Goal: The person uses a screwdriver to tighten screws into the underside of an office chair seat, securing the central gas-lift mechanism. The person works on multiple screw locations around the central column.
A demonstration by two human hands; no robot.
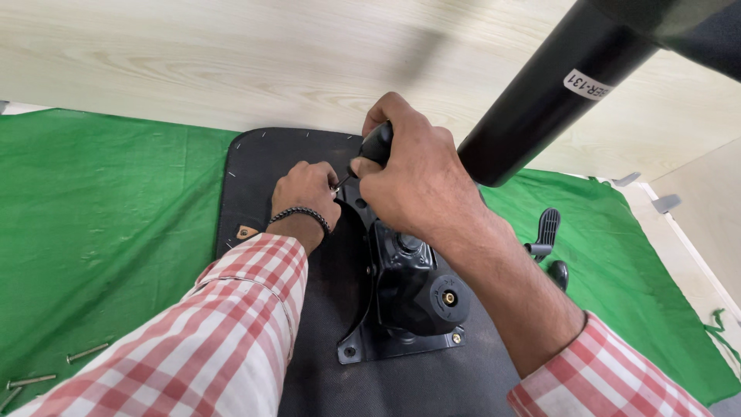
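the right hand [421, 181] is closed around the black handle of a screwdriver [376, 144], whose thin shaft points down-left to a small silver screw [336, 187]. the left hand [306, 191] pinches that screw with fingers together, at the far end of the black metal chair mechanism [409, 289]. this mechanism lies on the black upturned seat base [262, 166], over a green cloth [108, 208]. loose long screws [86, 353] lie on the cloth, left of the mechanism

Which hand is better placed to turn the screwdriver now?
Probably the right hand: it already grips the screwdriver by its black handle. The left hand pinches at the tip beside the mechanism.
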